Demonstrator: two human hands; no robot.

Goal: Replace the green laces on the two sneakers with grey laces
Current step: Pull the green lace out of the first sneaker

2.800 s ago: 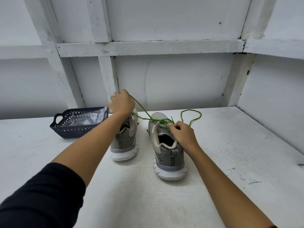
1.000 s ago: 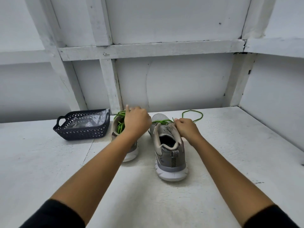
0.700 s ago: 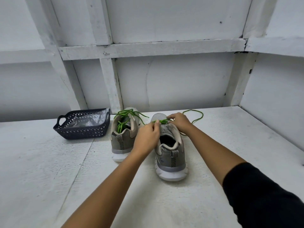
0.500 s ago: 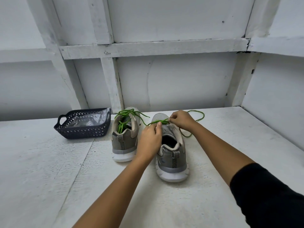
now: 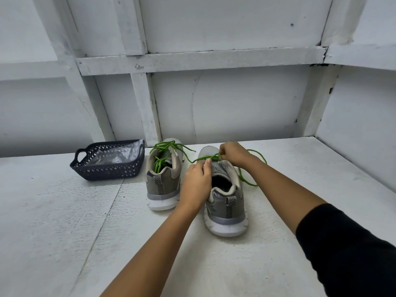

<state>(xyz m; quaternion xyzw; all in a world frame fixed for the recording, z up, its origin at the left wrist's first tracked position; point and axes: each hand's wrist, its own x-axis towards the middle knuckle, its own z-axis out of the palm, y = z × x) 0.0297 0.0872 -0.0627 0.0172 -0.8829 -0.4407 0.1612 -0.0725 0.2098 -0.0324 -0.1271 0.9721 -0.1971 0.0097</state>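
Two grey sneakers stand side by side on the white table, heels toward me. The left sneaker (image 5: 164,185) has a loose green lace (image 5: 162,155) piled in and over its opening. My left hand (image 5: 196,183) grips the inner collar and tongue of the right sneaker (image 5: 225,200). My right hand (image 5: 232,154) pinches the right sneaker's green lace (image 5: 248,179) above the tongue; a loop of it trails on the table to the right. No grey laces can be made out.
A dark perforated basket (image 5: 108,168) holding a clear plastic bag (image 5: 116,154) sits left of the sneakers. White walls with wooden battens close in behind and at the right.
My left hand let go of the left sneaker's lace, which dropped onto that shoe, and moved over to grip the right sneaker. My right hand shifted slightly farther up the right sneaker's lace.
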